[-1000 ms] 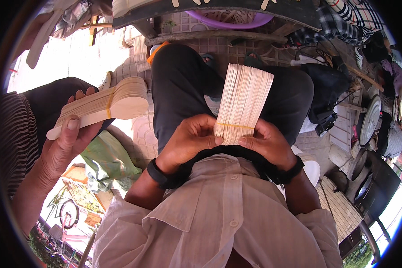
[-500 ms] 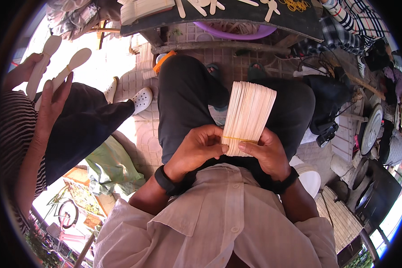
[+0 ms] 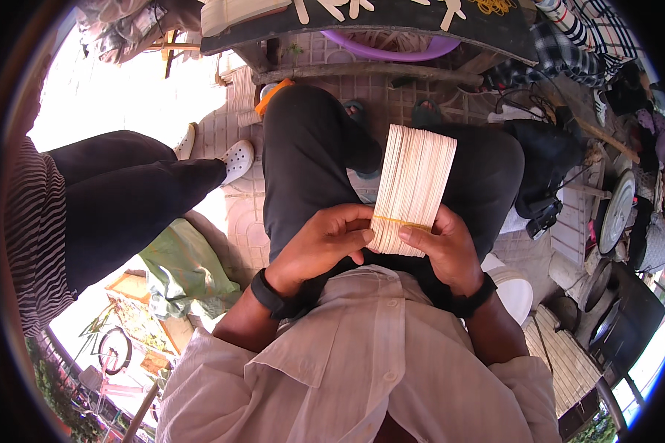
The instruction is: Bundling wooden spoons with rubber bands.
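Upright between my knees is a bundle of flat wooden spoons (image 3: 415, 173), stacked tightly and seen edge-on. A thin yellow rubber band (image 3: 399, 221) goes round its lower part, and the top end fans a little wider. My left hand (image 3: 336, 235) is closed at the bundle's lower left side, its thumb and fingers beside the band. On the lower right, my right hand (image 3: 445, 244) grips the bundle with the thumb laid across its front just under the band. The fingers behind the bundle are hidden.
Ahead stands a dark low table (image 3: 377, 37) with loose wooden spoons (image 3: 451, 13), a stack of wooden pieces (image 3: 244, 13) and yellow rubber bands (image 3: 495, 6). A purple basin (image 3: 391, 53) sits below. Another person's legs (image 3: 137, 184) extend in from the left; a green sack (image 3: 188, 258) lies nearby.
The bundle and both my hands have shifted slightly upward in view, with the grip kept. The other person's hands, holding wooden spoons at left before, are out of view.
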A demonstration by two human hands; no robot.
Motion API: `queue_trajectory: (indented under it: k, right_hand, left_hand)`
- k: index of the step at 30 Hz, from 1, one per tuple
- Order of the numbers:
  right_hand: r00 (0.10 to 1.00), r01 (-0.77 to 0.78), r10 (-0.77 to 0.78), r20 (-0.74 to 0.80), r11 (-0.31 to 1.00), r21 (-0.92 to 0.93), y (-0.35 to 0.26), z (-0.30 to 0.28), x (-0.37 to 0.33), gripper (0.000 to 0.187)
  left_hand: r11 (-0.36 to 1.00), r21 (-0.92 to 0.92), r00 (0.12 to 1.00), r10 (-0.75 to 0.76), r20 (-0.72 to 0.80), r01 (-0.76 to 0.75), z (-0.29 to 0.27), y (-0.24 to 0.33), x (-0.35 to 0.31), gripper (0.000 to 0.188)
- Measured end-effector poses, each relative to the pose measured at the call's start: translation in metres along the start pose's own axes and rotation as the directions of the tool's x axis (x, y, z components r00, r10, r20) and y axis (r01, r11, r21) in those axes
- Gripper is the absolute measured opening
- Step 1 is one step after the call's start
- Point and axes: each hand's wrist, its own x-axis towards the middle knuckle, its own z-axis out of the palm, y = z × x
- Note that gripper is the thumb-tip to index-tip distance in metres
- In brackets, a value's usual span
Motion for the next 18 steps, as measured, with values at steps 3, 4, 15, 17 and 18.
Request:
queue_trajectory:
  k: [3,4,15,17,18]
  right_hand:
    - [1.000,-0.010,0.010,0.014,1.000,0.004,-0.001,0.002,0.000,0.031]
    - [1.000,-0.017,0.017,0.026,1.000,0.007,-0.001,0.002,0.000,0.031]
    - [0.998,-0.057,0.056,0.040,0.998,0.016,0.001,0.000,0.000,0.032]
    - [0.997,-0.067,0.066,0.049,0.998,0.019,0.002,0.000,0.000,0.032]
    - [0.997,-0.060,0.059,0.048,0.998,-0.001,0.003,0.000,0.000,0.032]
  left_hand:
    - [0.998,0.067,1.000,-0.005,-0.007,0.005,0.001,0.002,0.001,0.027]
    - [0.995,0.099,1.000,-0.025,-0.005,0.025,0.002,0.004,0.001,0.027]
    - [0.992,0.116,0.996,-0.050,0.079,0.041,0.000,0.000,0.005,0.027]
    - [0.996,0.036,0.994,-0.082,0.077,0.079,0.000,-0.001,0.004,0.026]
    - [0.996,0.035,0.994,-0.082,0.075,0.080,0.000,-0.002,0.004,0.026]
